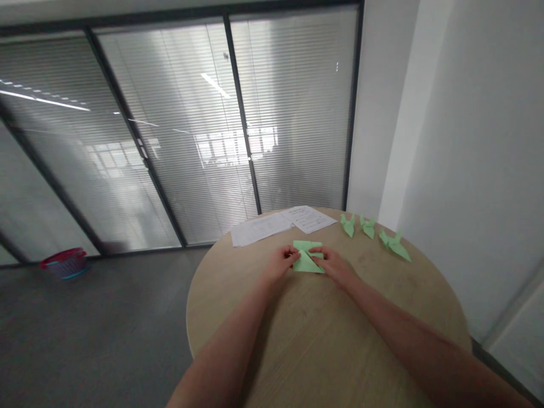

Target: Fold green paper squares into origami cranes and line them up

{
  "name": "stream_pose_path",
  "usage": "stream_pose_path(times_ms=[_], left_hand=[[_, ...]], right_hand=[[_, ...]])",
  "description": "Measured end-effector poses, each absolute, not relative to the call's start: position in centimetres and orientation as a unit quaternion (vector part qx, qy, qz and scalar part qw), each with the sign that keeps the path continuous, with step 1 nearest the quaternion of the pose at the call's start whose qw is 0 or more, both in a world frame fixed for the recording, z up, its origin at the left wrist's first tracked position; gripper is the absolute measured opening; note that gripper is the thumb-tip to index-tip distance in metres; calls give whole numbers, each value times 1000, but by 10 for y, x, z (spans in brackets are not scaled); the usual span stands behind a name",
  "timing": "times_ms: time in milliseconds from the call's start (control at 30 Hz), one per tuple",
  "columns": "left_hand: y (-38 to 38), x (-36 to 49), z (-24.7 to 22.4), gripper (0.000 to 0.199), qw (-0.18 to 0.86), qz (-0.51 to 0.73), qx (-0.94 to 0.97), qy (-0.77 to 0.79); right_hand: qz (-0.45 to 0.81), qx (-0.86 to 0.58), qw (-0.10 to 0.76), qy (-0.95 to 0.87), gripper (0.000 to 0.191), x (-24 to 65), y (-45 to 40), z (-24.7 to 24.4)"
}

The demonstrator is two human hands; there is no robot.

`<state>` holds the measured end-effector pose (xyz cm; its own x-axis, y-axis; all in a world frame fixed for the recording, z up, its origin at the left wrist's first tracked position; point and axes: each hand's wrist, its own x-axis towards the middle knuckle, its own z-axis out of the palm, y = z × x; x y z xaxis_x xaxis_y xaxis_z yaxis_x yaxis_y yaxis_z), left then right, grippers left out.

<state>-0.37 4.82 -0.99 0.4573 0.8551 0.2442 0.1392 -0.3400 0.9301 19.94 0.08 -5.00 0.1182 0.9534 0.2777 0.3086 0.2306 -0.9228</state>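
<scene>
A light green sheet of origami paper [306, 264], partly folded, lies on the round wooden table in front of me. My left hand [284, 260] grips its left edge between thumb and fingers. On the right side, my right hand [332, 263] has its fingers on the paper, near a slanting fold that crosses the middle. Both hands rest low at the table surface. The undersides of the paper and some fingertips are hidden. Beyond my right hand stand three folded green paper cranes, the nearest being a crane [395, 245] with a pointed wing.
Printed white sheets [263, 228] lie at the far edge of the round table [306, 340]. Behind it is a glass partition [293, 113] with blinds, and a white wall [480, 141] rises at the right. A red and blue basket [66, 263] sits on the grey floor at left.
</scene>
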Motion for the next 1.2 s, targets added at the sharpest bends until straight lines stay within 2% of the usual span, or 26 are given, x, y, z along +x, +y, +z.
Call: stream_pose_path(times_ms=[100,267,333,500,567,767,1000,1100,1200], left_hand=[[46,-4,-7,35,454,429,699,349],[43,-5,-5,66,465,450,671,360],[42,-5,-4,71,466,454,664,368],[43,-2,-5,44,513,429,660,342],[42,-2,-4,40,521,426,660,334],[41,-3,-3,41,510,443,655,339],[40,0,-5,62,540,448,632,330],[40,0,-5,57,543,448,632,325],[40,-2,-5,50,543,440,641,317]], right_hand=[[309,-530,518,-596,32,197,1,-51],[326,-510,519,-604,33,192,-3,-51],[318,-511,511,-613,33,191,-4,-50],[253,-501,517,-646,27,188,-5,-47],[253,-490,524,-649,29,187,-6,-46],[320,-502,511,-620,32,182,-6,-51],[355,-493,546,-577,30,182,-5,-50],[344,-484,549,-587,40,182,-5,-51],[280,-485,569,-602,62,183,-2,-54]])
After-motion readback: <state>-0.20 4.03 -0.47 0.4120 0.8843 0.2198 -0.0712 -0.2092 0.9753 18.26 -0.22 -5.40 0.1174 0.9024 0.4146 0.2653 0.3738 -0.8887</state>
